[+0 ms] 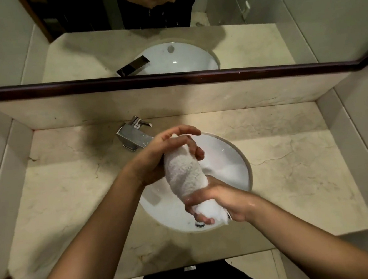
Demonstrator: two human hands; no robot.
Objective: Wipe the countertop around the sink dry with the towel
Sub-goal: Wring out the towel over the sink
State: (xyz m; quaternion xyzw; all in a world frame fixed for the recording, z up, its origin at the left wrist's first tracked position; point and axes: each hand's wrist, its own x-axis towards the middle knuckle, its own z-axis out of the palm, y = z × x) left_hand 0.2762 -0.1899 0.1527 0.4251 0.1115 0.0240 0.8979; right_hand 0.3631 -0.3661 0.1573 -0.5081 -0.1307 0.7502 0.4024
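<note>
White nubby towel roll (185, 173) between left hand (157, 158), right hand (221, 200), over sink (226, 157)

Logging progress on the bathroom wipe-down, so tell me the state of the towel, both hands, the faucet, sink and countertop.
towel: twisted into a roll, held over the sink.
left hand: grips the towel's far end.
right hand: grips its near end.
faucet: no stream visible.
sink: not filled.
countertop: not touched by the towel; wetness unclear.

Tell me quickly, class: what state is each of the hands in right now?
Left hand: closed, holding the upper end of the rolled towel.
Right hand: closed, holding the towel's lower end.
</note>
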